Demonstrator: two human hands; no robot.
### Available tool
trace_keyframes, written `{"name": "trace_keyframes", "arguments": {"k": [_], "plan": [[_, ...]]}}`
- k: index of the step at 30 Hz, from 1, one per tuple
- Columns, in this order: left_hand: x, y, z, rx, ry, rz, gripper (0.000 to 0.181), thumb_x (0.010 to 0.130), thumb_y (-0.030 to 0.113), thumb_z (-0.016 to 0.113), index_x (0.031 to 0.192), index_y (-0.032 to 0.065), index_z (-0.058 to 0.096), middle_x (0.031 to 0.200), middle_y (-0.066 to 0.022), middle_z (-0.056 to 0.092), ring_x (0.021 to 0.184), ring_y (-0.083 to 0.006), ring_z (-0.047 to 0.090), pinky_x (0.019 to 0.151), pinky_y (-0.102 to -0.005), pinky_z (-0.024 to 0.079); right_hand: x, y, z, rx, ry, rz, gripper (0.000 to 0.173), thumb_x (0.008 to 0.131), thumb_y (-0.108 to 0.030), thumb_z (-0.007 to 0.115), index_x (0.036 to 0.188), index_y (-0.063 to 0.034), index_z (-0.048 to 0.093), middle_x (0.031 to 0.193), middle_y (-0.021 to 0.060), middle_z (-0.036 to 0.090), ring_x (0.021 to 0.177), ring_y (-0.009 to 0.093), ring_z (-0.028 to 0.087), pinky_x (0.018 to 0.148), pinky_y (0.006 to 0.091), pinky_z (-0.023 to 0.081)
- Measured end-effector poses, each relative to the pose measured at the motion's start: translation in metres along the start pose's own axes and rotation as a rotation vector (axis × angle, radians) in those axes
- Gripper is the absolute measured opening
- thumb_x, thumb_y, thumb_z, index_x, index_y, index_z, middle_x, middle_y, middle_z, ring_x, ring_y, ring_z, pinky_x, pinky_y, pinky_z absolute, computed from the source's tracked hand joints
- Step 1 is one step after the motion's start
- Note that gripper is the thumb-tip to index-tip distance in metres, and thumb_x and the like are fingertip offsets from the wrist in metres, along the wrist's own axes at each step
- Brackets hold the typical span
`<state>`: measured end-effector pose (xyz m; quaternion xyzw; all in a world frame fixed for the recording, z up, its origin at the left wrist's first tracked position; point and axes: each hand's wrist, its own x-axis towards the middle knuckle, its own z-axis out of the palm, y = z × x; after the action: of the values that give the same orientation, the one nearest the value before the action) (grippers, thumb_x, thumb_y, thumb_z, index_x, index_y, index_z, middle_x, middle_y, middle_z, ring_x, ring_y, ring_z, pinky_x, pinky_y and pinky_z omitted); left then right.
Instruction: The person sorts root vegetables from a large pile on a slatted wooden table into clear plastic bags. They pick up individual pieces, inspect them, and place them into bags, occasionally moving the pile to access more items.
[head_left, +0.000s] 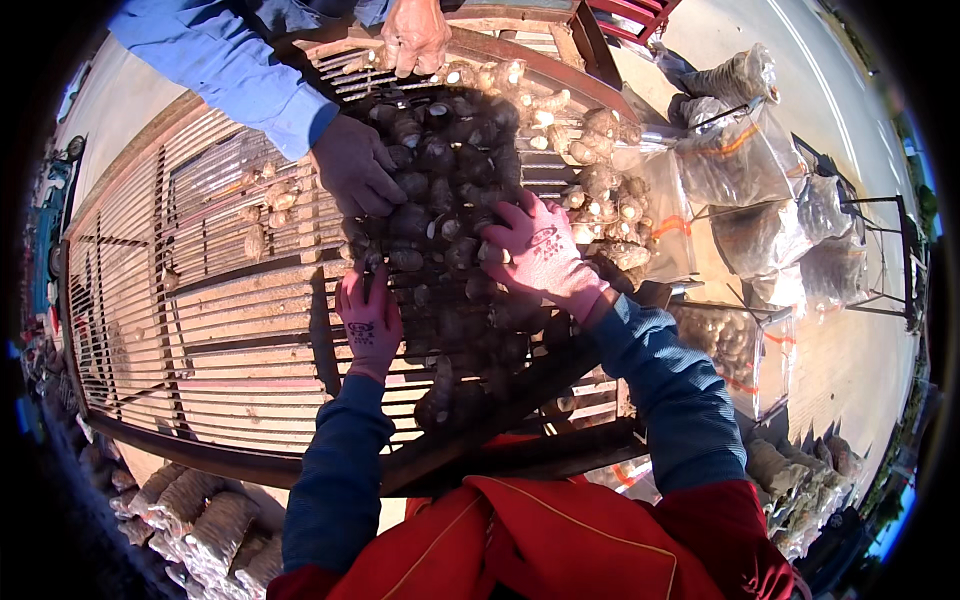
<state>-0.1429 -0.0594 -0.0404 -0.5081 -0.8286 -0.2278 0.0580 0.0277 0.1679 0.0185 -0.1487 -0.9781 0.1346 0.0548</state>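
A pile of taro corms (442, 172) lies on a slatted metal sorting rack (247, 356), mostly in shadow. My left hand (369, 319), in a pink glove, is at the pile's left edge, its fingertips at a small corm; whether it grips that corm I cannot tell. My right hand (536, 251), gloved alike, rests at the pile's right side with thumb and fingers around a pale-ended corm (496, 253). Paler, sunlit corms (611, 210) lie right of it. Below, near the rack's front bar, is a longer corm (439, 394).
Across the rack a co-worker's two bare hands (356, 169) (415, 37) touch the corms. A few small corms (279, 196) lie on the left slats. Clear plastic bags (750, 165), some on metal frames, stand at the right. Filled sacks (221, 525) lie on the ground at lower left.
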Motion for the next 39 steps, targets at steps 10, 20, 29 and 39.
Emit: {"name": "trace_keyframes", "arguments": {"k": [10,20,29,39], "plan": [[-0.002,0.001,-0.002,0.015,-0.008,-0.018,0.050,0.074,0.009,0.059,0.123,0.0099,0.055,0.133,-0.0179,0.040,0.122,-0.0371,0.037,0.104,-0.0502,0.027,-0.077,0.082,-0.041,-0.384,0.334,0.455,0.059,0.080,-0.039,0.062,0.127,-0.0060,0.048,0.130,0.0171,0.045,0.120,0.039,0.041,0.099,0.0504,0.031],[-0.002,-0.003,-0.006,-0.072,0.007,-0.018,0.049,0.074,0.008,0.059,0.123,0.0113,0.056,0.132,-0.0183,0.042,0.118,-0.0383,0.042,0.100,-0.0500,0.030,-0.058,-0.161,0.031,0.106,-0.422,-0.602,0.025,0.074,-0.033,0.061,0.093,-0.0178,0.065,0.108,0.0065,0.059,0.121,0.030,0.044,0.104,0.0589,0.025],[-0.005,-0.002,0.000,-0.095,0.064,0.000,0.047,0.076,0.008,0.059,0.123,0.0115,0.056,0.131,-0.0189,0.043,0.119,-0.0388,0.041,0.102,-0.0515,0.031,-0.080,0.002,-0.014,-0.121,-0.072,-0.248,0.043,0.067,-0.031,0.071,0.107,-0.0206,0.060,0.119,0.0038,0.051,0.121,0.027,0.041,0.105,0.0552,0.025],[0.022,0.003,0.026,-0.266,0.321,-0.366,0.046,0.081,0.008,0.056,0.126,0.0068,0.051,0.136,-0.0206,0.039,0.118,-0.0385,0.043,0.097,-0.0466,0.035,-0.091,0.107,-0.032,-0.253,0.188,0.444,0.056,0.074,-0.033,0.066,0.126,-0.0180,0.050,0.125,0.0076,0.050,0.122,0.032,0.040,0.101,0.0518,0.027]]}}
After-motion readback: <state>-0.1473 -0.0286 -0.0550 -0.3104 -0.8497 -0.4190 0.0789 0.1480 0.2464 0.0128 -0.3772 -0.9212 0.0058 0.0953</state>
